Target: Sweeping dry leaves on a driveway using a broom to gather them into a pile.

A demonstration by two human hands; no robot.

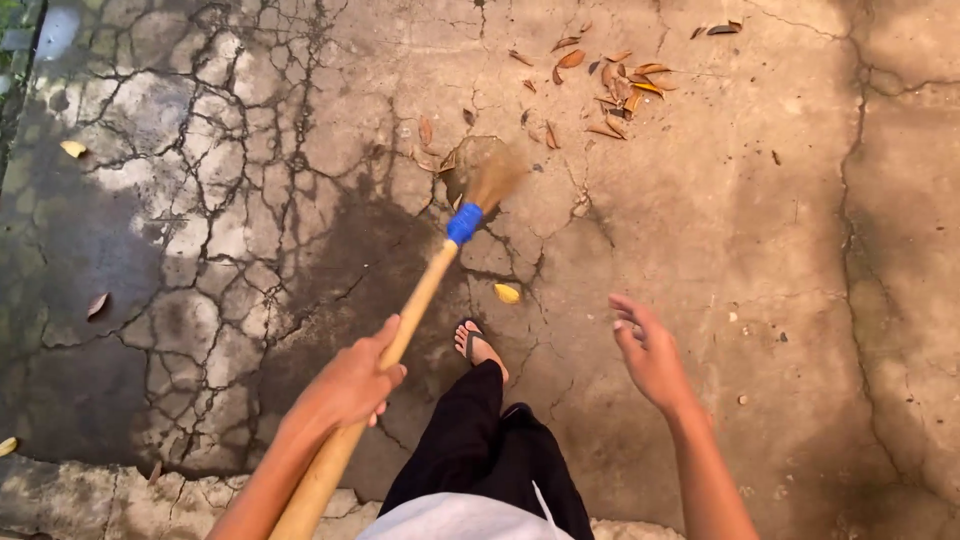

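My left hand (348, 385) grips the wooden handle of a broom (420, 295) that slants up to the right. A blue band (464, 222) joins the handle to the blurred straw head (492, 178), which is over the cracked concrete near some dry leaves. My right hand (648, 352) is free in the air to the right, fingers apart and holding nothing. Between my arms I see my black trousers (480, 450) and one foot in a sandal (480, 345).
A cluster of dry orange-brown leaves (615, 85) lies beyond the broom head. A single yellow leaf (507, 293) lies near my foot, others (73, 149) are scattered at the left. The concrete ground (760, 250) is cracked, darker and damp at left.
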